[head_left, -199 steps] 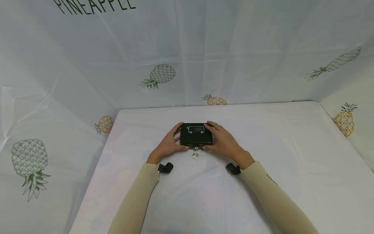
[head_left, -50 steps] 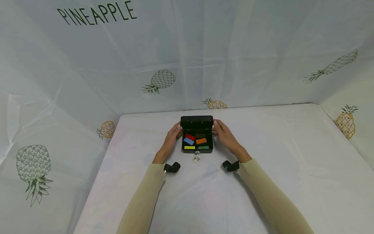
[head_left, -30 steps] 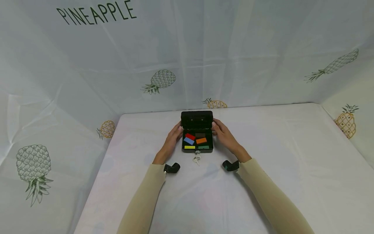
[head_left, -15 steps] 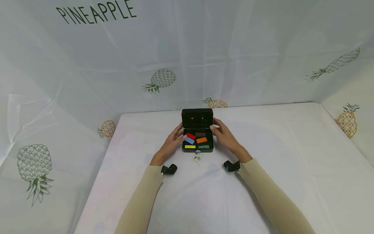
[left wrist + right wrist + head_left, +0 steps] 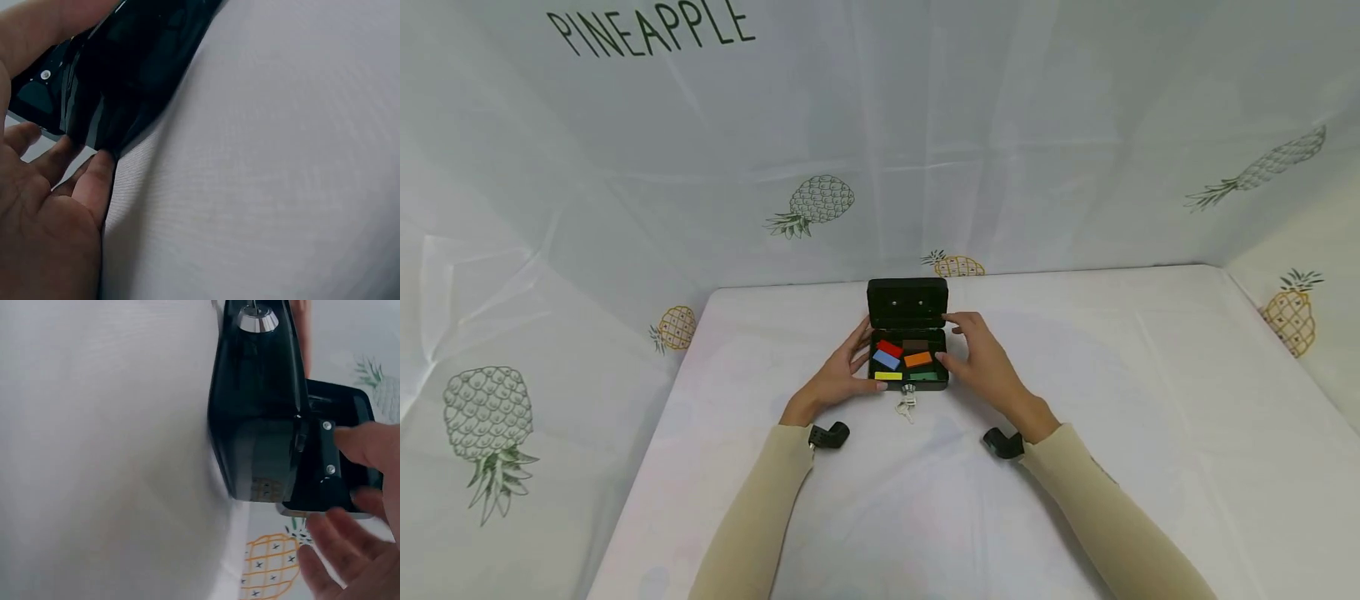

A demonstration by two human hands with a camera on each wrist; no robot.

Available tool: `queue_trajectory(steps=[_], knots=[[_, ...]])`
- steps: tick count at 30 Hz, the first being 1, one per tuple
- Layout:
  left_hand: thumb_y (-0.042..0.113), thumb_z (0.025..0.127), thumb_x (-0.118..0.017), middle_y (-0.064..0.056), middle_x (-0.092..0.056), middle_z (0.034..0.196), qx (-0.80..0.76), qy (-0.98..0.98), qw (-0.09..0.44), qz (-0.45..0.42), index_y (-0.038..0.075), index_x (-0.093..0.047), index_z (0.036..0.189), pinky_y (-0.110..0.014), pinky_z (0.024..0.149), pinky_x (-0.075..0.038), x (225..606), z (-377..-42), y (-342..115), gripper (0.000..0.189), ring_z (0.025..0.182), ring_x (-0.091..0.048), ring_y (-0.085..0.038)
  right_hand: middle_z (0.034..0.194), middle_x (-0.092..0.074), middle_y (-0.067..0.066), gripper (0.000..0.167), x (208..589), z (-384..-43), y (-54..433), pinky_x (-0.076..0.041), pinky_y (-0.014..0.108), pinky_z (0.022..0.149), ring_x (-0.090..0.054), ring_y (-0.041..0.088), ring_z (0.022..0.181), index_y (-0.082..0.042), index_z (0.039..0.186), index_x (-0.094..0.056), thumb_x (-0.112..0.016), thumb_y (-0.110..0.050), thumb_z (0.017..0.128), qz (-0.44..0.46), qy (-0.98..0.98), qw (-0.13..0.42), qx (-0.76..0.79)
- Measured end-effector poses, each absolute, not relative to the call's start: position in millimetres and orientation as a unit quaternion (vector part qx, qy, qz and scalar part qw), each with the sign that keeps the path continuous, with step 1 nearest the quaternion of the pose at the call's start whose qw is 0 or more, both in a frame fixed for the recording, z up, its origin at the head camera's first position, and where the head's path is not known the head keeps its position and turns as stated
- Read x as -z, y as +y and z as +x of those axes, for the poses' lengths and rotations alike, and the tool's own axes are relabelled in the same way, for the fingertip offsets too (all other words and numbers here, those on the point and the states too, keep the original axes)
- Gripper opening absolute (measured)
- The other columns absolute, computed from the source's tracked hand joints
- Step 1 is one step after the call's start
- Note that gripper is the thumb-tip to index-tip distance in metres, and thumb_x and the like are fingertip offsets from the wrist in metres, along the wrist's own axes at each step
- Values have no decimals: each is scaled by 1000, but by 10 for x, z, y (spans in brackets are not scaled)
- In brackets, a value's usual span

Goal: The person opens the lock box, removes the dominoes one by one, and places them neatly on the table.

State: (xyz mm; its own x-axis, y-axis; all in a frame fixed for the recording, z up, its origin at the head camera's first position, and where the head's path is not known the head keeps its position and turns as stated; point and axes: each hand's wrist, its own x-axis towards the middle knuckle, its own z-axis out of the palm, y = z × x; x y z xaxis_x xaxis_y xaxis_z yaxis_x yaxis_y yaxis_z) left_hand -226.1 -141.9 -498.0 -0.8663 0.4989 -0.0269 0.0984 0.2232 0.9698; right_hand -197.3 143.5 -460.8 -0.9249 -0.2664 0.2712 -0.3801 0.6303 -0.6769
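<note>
A small black metal cash box (image 5: pixel 934 386) stands on the table with its lid (image 5: pixel 907 302) tilted up at the back. Inside lie a red block (image 5: pixel 890 349), a blue block (image 5: pixel 886 360), an orange block (image 5: pixel 917 359) and yellow, green and brown ones. Keys (image 5: pixel 906 407) hang from the front lock (image 5: pixel 258 319). My left hand (image 5: pixel 837 377) grips the box's left side, thumb at the front edge, fingertips against the side wall in the left wrist view. My right hand (image 5: pixel 988 362) hovers at the right side, fingers spread and holding nothing.
A white cloth covers the table (image 5: pixel 1075 467). Behind it hangs a white curtain (image 5: pixel 1037 167) printed with pineapples. Black wrist cameras (image 5: pixel 831 435) sit at both wrists.
The box was closed at first; its lid has swung up and back, showing the blocks. Lately my left thumb has moved to the front edge, and my right hand has drawn toward the front, fingers spreading.
</note>
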Motion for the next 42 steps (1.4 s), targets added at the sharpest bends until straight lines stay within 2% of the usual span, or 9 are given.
queue_trajectory(steps=[3, 6, 10, 16, 25, 42], knots=[[-5, 83, -85, -10, -18, 176, -588, 766, 166, 200, 23, -4, 172, -38, 129, -31, 4986, -2259, -1417, 124, 162, -21, -27, 145, -54, 21, 54, 4588, -1955, 1426, -51, 58, 112, -58, 40, 128, 2, 140, -62, -83, -10, 92, 225, -907, 101, -340], [-6, 83, -85, -11, -19, 175, -584, 768, 163, 204, 23, -4, 172, -38, 129, -31, 4980, -2254, -1411, 124, 162, -21, -28, 136, -60, 19, 44, 4568, -1953, 1407, -50, 60, 110, -60, 40, 124, 0, 128, -71, -87, -11, 89, 269, -908, 123, -298], [-8, 82, -85, -11, -19, 175, -581, 772, 161, 202, 22, -4, 172, -38, 129, -31, 4970, -2249, -1400, 125, 162, -22, -28, 129, -64, 15, 35, 4541, -1962, 1375, -50, 58, 108, -62, 37, 120, -3, 118, -77, -89, -11, 86, 302, -909, 127, -257], [-9, 82, -84, -12, -20, 175, -578, 775, 160, 198, 21, -5, 172, -40, 129, -32, 4954, -2232, -1399, 124, 161, -22, -29, 122, -66, 12, 25, 4494, -2000, 1330, -49, 56, 109, -62, 33, 116, -6, 107, -80, -90, -13, 85, 332, -913, 104, -213], [-8, 83, -85, -11, -20, 175, -577, 775, 163, 197, 22, -5, 172, -39, 129, -32, 4962, -2239, -1405, 124, 161, -22, -28, 116, -66, 9, 21, 4439, -2106, 1304, -52, 54, 108, -64, 30, 109, -9, 99, -82, -93, -15, 82, 380, -907, 70, -168], [-7, 83, -85, -13, -20, 174, -574, 779, 164, 191, 21, -5, 172, -40, 130, -30, 4968, -2246, -1405, 123, 161, -22, -30, 111, -68, 8, 24, 4304, -2181, 1245, -56, 49, 98, -64, 29, 107, -12, 101, -84, -94, -15, 80, 389, -916, 6, -100]])
